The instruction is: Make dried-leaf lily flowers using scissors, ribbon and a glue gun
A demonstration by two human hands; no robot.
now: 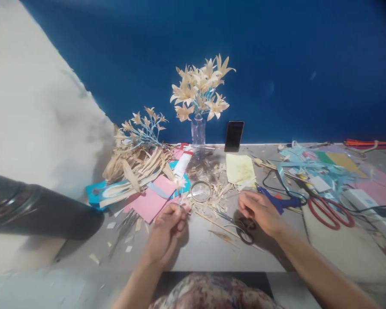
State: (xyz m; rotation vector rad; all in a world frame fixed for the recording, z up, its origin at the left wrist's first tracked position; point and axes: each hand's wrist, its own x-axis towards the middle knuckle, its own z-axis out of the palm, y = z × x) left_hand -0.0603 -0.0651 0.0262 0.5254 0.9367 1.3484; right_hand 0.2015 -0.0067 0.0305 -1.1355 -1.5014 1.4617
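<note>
My left hand (pixel 170 227) is closed in a pinch around the thin stem of a small pale flower (pixel 180 183), whose petals stand just above the fingertips and look blurred. My right hand (pixel 259 210) hovers over the table with curled fingers; whatever lies between them, if anything, is hidden. Just below it are small black-handled scissors (pixel 244 231), blades pointing left. A thin stick (pixel 217 224) and a dry husk piece (pixel 224 237) lie between the hands. Beyond them sit a roll of tape (pixel 201 191) and pale husk scraps (pixel 217 195).
Husk flowers fill a clear vase (pixel 198 134) near the blue wall, beside a leaning phone (pixel 234 136). Dry husks (pixel 138 165) and pink paper (pixel 154 198) lie left. A blue glue gun (pixel 281 201), red-handled scissors (pixel 330 212) and a power strip (pixel 369 208) lie right. A dark cylinder (pixel 45 210) stands far left.
</note>
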